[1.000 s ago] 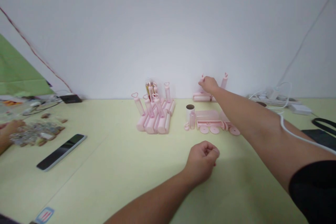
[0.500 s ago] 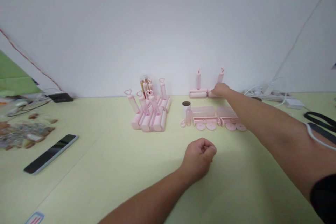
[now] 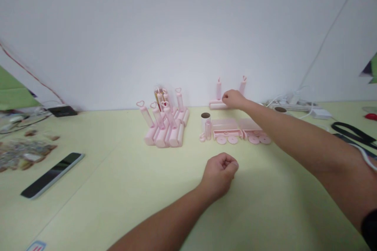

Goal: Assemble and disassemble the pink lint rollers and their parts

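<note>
My right hand [image 3: 233, 99] reaches to the far edge of the table and rests with curled fingers on the base of a pink roller [image 3: 218, 93] that stands by the wall; a second pink roller [image 3: 243, 84] rises just behind the hand. Whether the fingers grip the base is not visible. My left hand [image 3: 220, 173] lies on the yellow table [image 3: 141, 188] as a loose fist with nothing visible in it. Between the hands lie loose pink parts [image 3: 235, 130]: flat covers, round discs and a small cardboard-cored roll [image 3: 205, 120].
A cluster of several finished pink rollers [image 3: 165, 125] with heart-shaped handles stands left of centre. A phone [image 3: 52, 174] lies at the left beside a pile of small packets [image 3: 20, 153]. White cables and a power strip [image 3: 294, 106] run along the right back edge, with a black strap [image 3: 350, 133].
My right hand dropped from the top of the left roller to the bases, slid right, then back left. The view shifted slightly; another person's hand at the far left has left the frame.
</note>
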Demonstrator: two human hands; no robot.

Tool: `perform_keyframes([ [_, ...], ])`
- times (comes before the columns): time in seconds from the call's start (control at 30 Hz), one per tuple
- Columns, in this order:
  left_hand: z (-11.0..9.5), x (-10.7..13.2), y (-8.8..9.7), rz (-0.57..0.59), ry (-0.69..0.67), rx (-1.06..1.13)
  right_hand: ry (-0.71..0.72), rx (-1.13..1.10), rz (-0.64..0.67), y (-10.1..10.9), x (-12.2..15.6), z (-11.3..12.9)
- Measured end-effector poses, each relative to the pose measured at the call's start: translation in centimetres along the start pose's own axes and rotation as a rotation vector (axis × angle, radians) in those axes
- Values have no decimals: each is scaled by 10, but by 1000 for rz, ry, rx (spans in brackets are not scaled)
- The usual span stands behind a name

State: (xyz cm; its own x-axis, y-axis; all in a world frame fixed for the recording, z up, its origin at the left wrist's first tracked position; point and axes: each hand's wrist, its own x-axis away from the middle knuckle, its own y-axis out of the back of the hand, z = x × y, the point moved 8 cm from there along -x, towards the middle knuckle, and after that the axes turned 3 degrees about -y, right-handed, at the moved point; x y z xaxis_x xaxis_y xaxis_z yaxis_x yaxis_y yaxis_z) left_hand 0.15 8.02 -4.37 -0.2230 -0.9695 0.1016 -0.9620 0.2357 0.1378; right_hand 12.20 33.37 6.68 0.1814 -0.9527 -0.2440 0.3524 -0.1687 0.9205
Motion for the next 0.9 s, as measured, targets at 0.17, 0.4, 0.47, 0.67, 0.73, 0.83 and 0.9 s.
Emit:
perform_keyframes([
  [0.17,-2,0,0,13,-32,-30,408,-91,51,1,35,67],
  [0.4,1,-3,2,-16,-48,-53,626,-127,83,-6,65,89],
  [0.47,1,-3,2,-14,-53,-47,607,-150,23,4,64,85],
  [0.67,2,-3,0,-6,-42,-29,385,-369,-316,73,80,49],
  [0.73,-1,-2,1,-24,-55,8,235,-630,-339,84,99,31],
  [0.83,-9,0,7,-113,-135,40,18,-1059,-50,60,141,20],
  [0.9,-15,2,11,-178,-215,28,-77,-1143,197,33,177,26],
])
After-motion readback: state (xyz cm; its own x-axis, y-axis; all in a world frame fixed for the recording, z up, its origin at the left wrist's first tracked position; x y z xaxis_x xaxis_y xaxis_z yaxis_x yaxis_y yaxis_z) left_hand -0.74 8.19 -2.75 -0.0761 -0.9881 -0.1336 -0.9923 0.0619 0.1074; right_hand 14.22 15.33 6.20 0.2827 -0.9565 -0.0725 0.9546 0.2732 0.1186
